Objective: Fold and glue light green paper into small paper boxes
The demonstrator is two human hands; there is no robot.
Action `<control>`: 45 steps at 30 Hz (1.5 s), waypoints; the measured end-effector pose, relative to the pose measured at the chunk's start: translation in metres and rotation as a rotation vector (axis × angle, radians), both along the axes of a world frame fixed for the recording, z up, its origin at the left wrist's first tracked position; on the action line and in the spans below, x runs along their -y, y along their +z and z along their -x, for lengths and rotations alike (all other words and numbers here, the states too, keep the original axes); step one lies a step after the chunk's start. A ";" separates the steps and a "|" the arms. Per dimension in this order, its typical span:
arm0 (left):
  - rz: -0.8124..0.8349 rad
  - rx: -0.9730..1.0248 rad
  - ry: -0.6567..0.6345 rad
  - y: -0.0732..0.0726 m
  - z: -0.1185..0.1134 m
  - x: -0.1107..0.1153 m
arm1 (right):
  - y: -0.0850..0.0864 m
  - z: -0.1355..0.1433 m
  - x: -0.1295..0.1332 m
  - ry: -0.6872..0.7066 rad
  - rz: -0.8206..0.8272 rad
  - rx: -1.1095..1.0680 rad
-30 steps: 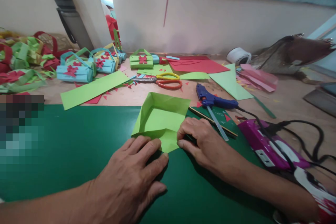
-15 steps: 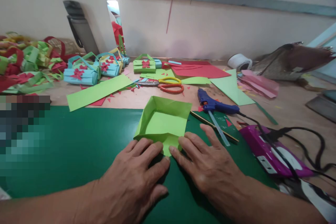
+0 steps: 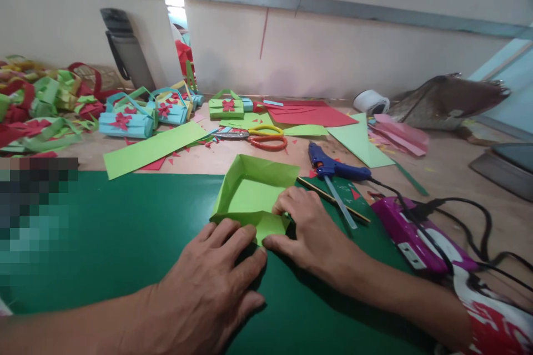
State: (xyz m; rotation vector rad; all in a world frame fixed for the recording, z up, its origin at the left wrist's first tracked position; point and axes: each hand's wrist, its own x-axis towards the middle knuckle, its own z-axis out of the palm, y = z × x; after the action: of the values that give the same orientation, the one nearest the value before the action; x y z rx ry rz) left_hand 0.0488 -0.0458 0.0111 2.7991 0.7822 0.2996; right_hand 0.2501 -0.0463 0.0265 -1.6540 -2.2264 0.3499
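1. Resting in a curl around the near right corner of the green paper box [image 3: 250, 194], the fingers of the right hand [image 3: 310, 233] are touching its wall, with the thumb lying at the near flap's tip; whether they are pinching paper, I cannot tell.
2. Lying flatter, the left hand [image 3: 216, 272] is pressing its fingertips against the near left edge and grasping nothing, its thumb standing apart.
3. The box is sitting directly beyond both hands on the dark green mat [image 3: 125, 216], open side up. Looking nearly square, it is showing no clear long axis; both hands are touching it, so neither is nearer.
4. Just beyond the right hand, a thin stick [image 3: 320, 192] is lying aslant, with a blue glue gun [image 3: 333, 167] resting past it.
5. Farther out, scissors [image 3: 247, 134] and small paper bags [image 3: 227, 108] are occupying the worktop [image 3: 445, 172].
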 end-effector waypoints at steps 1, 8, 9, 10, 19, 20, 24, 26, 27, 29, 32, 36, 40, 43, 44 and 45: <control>-0.002 0.003 -0.003 0.000 0.000 0.000 | 0.000 0.002 -0.001 -0.014 0.026 0.001; 0.014 -0.020 -0.006 0.003 0.000 0.000 | 0.002 -0.001 -0.008 -0.019 0.064 -0.043; 0.018 -0.024 -0.003 0.003 0.000 0.000 | 0.002 -0.001 -0.007 -0.015 0.066 -0.052; 0.020 -0.027 0.000 0.003 0.000 0.000 | 0.002 -0.001 -0.006 -0.014 0.067 -0.062; 0.039 -0.032 0.004 0.003 0.000 0.000 | -0.005 -0.006 0.002 0.018 0.088 -0.097; 0.038 -0.032 0.007 0.003 0.000 0.000 | -0.006 -0.008 0.002 0.018 0.093 -0.104; 0.033 -0.031 0.007 0.004 0.000 0.000 | -0.005 -0.016 0.002 -0.006 0.104 -0.120; 0.029 -0.025 0.003 0.005 0.000 0.000 | -0.002 -0.018 0.001 0.002 0.098 -0.102; 0.033 -0.030 0.002 0.006 -0.001 0.000 | -0.001 -0.018 0.000 0.014 0.094 -0.083; 0.044 -0.051 0.007 0.008 -0.003 0.000 | 0.001 -0.017 -0.001 0.049 0.078 -0.041; 0.013 -0.091 0.012 0.009 -0.011 -0.002 | 0.003 -0.014 -0.002 0.085 0.031 0.021; -0.169 -0.147 -0.005 0.006 -0.020 -0.009 | 0.002 -0.009 0.001 0.068 -0.023 0.093; -0.384 -0.190 -0.043 0.007 -0.022 -0.010 | 0.000 -0.003 0.007 0.117 -0.056 0.059; -0.450 -0.272 -0.082 0.013 -0.022 -0.008 | 0.000 0.001 0.010 0.209 -0.077 -0.011; -0.460 -0.295 -0.087 0.014 -0.021 -0.008 | 0.000 0.002 0.010 0.234 -0.080 -0.024; -0.466 -0.313 -0.092 0.015 -0.020 -0.009 | 0.000 0.002 0.010 0.253 -0.091 -0.031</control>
State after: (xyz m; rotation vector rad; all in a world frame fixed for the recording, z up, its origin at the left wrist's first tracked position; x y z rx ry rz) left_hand 0.0686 -0.0368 0.0266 3.3670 0.7168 0.0238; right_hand 0.2482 -0.0567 0.0261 -1.3146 -2.3952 0.3285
